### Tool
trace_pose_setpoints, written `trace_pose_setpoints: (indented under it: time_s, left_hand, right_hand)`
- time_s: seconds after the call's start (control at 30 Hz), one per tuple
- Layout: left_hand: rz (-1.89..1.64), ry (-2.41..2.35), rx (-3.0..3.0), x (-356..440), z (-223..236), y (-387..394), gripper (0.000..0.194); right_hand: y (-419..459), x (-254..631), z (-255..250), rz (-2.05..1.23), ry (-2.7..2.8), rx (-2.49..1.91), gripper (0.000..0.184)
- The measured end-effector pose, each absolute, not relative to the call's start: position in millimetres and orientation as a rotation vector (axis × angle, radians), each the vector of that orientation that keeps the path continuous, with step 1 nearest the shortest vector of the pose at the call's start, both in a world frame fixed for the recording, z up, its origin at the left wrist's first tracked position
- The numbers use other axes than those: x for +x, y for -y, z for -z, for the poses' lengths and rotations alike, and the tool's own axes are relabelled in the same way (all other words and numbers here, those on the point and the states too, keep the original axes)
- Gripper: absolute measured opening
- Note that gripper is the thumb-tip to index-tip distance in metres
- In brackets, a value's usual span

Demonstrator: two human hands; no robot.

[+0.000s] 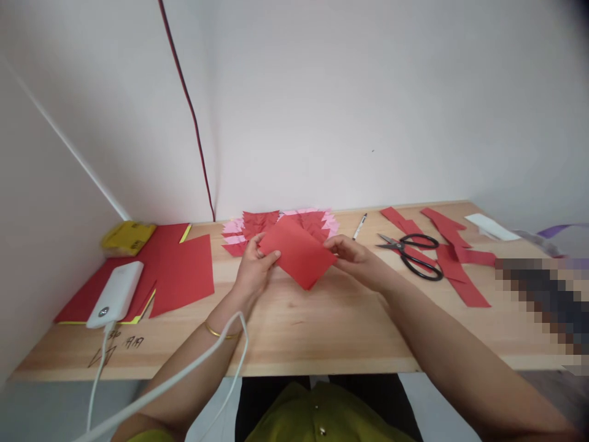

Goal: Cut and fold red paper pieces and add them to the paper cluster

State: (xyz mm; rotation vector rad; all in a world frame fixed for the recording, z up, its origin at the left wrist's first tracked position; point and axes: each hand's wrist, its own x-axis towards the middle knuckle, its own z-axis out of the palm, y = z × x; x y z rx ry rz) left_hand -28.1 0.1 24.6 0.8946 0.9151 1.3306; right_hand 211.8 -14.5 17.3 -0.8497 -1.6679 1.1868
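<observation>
A square of red paper (299,252) is held up over the wooden table, turned with one corner pointing down toward me. My left hand (258,264) pinches its left corner, thumb on top. At the opposite corner my right hand (350,256) grips the paper between thumb and fingers. Just behind the square lie red and pink cut-paper pieces (260,224) with jagged edges, partly hidden by it. Black-handled scissors (409,248) rest to the right of my right hand, blades pointing left. A white pen (360,226) lies beyond that hand.
Several red paper strips (453,270) lie around the scissors, with a white strip (492,227) beyond. At left, red sheets (184,276) carry a white power bank (115,294) and sit beside a yellow packet (129,238). A white cable (184,371) crosses before my left forearm. A wall stands behind.
</observation>
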Motion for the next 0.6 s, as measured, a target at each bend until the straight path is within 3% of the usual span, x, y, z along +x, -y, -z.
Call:
trace_pose_setpoints:
  time_s: [0.07, 0.2, 0.37, 0.6]
  left_hand:
    - [-1.29, -0.989, 1.032, -32, -26, 0, 0.071]
    - [-1.082, -1.01, 1.296, -31, -26, 8, 0.073]
    - [-1.031, -0.889, 1.21, -24, -22, 14, 0.079]
    - [-1.03, -0.967, 1.236, -23, -19, 11, 0.03]
  right_hand:
    - [17, 219, -23, -1.346, 1.606, -0.837, 0.029]
    - [19, 217, -24, -1.369, 1.603, -0.924, 0.036]
    - [21, 196, -16, -1.513, 1.597, -0.926, 0.036]
    - [19, 193, -6, -1.572, 1.342, -0.897, 0.039]
